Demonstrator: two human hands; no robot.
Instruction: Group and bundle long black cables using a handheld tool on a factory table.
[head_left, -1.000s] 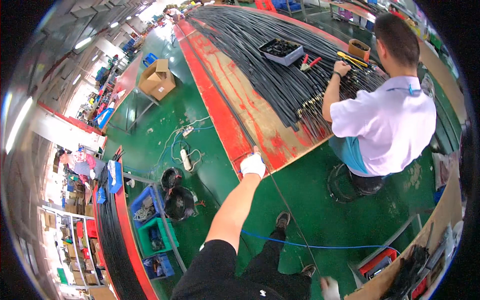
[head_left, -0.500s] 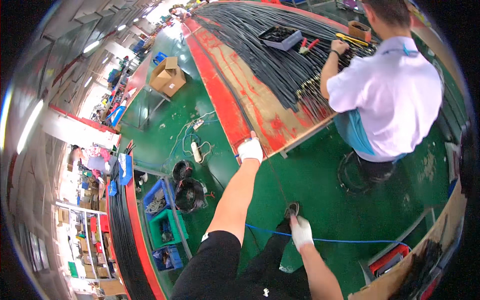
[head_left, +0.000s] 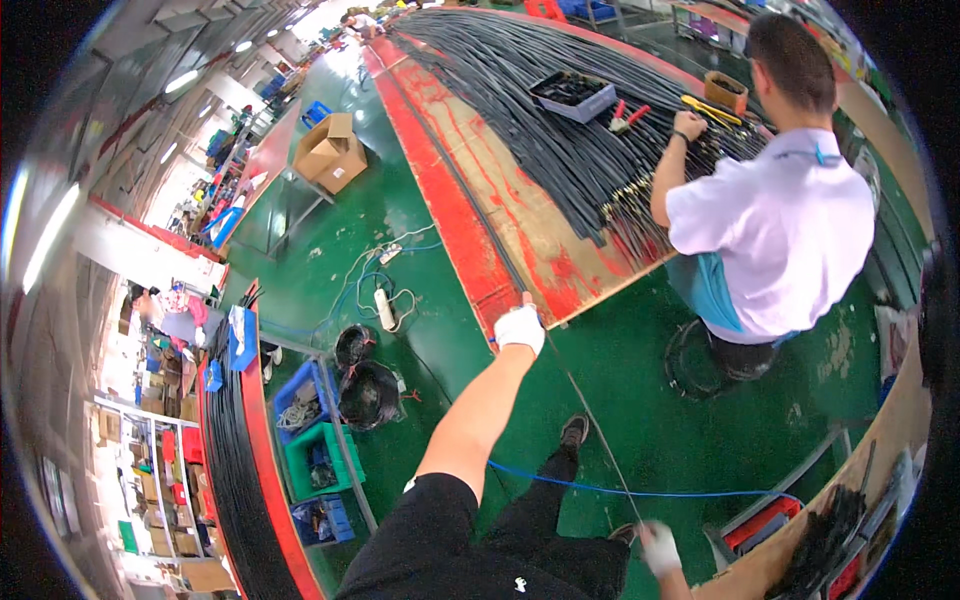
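Note:
My left hand (head_left: 520,328), in a white glove, is closed at the near corner of the long red-and-bare-wood table (head_left: 425,165). It grips the end of a long dark tube (head_left: 465,195) that lies along the tabletop. A thin dark wire (head_left: 590,408) runs taut from that hand down toward my right. My right hand (head_left: 660,548), also white-gloved and slightly blurred, is closed on this wire low beside my leg. Several black tubes (head_left: 500,110) lie bundled across the table, with brassy-looking ends near the co-worker (head_left: 790,200).
The co-worker sits on a dark stool at the table's right. On the tubes are a grey bin (head_left: 590,105), red-handled pliers (head_left: 630,118) and a yellow-handled tool (head_left: 712,108). A blue hose (head_left: 690,491) crosses the green floor. Black buckets (head_left: 368,395) stand left.
My right hand has moved down and to the right, and a longer stretch of wire shows between my hands. My left hand stays at the table corner. The view has shifted slightly.

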